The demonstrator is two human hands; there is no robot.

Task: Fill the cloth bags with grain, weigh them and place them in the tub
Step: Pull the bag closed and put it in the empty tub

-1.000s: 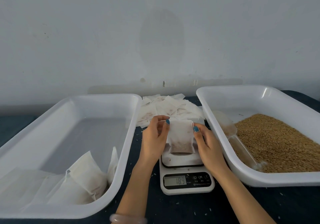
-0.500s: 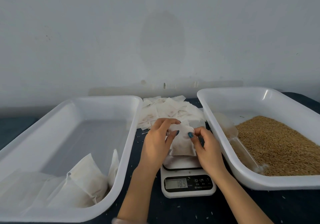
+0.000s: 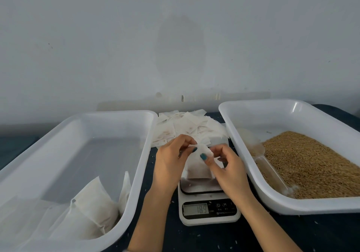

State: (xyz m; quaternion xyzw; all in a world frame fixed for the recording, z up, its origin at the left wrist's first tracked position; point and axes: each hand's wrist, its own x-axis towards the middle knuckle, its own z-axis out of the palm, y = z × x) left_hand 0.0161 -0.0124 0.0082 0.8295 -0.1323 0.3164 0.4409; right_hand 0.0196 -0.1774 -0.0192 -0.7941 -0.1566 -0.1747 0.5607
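Observation:
A small white cloth bag (image 3: 197, 169) with grain in its bottom stands on the white kitchen scale (image 3: 209, 211), whose display reads 18.9. My left hand (image 3: 171, 164) and my right hand (image 3: 226, 168) both pinch the bag's top edge, fingers bunched around its mouth. On the right, a white tub (image 3: 253, 183) holds brown grain (image 3: 311, 162) and a clear plastic scoop (image 3: 261, 154). The white tub on the left (image 3: 136, 174) has several filled bags (image 3: 91, 211) lying in its near corner.
A heap of empty white cloth bags (image 3: 187, 129) lies behind the scale, between the two tubs. Loose grains are scattered on the dark tabletop (image 3: 272, 234). A pale wall rises right behind the table.
My hands have drawn closer together at the bag's top, gathering its mouth. The bag's flat upper edge is now crumpled between my fingers. The scale reading is unchanged.

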